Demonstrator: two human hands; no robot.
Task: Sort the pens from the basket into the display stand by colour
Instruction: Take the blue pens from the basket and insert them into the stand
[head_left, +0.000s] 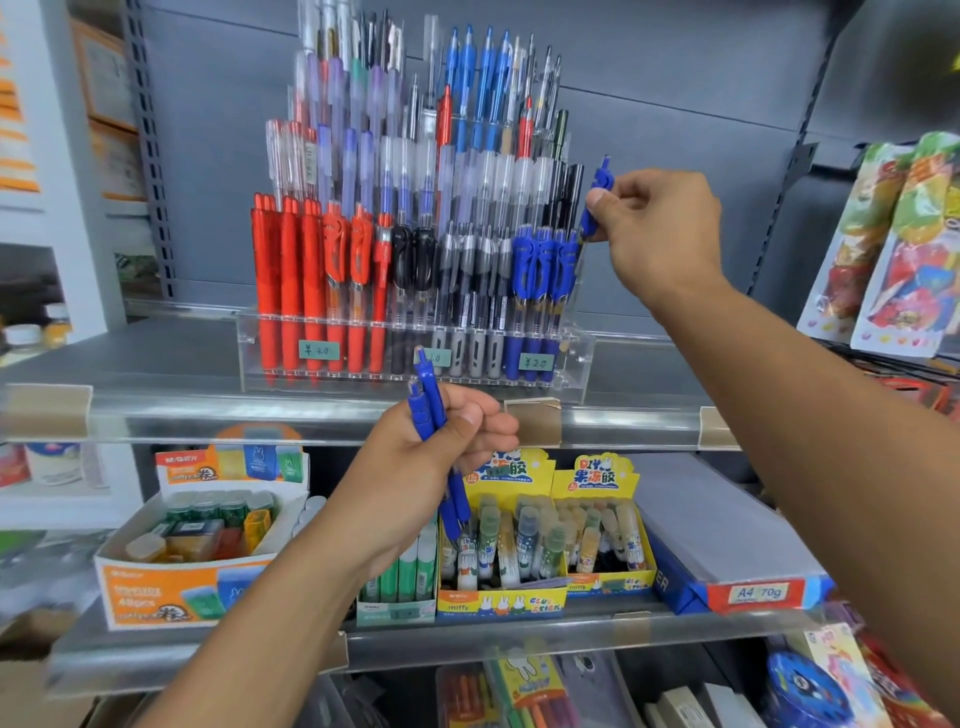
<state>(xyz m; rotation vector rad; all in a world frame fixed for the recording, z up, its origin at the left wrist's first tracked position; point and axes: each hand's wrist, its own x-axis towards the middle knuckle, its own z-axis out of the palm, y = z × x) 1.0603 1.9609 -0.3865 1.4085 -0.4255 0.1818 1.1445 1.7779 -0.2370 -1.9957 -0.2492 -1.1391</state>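
Up at the shelf, a person's right hand pinches a single blue pen between thumb and fingers, holding it upright just beside the blue row at the right end of the clear acrylic display stand. Left hand, lower and in front of the stand, grips a small bunch of blue pens, tips pointing down twd the glue-stick boxes on the shelf below. Stand's front row runs red, black, grey, then blue, L to R. A4 paper pack lies at right. Basket not in view.
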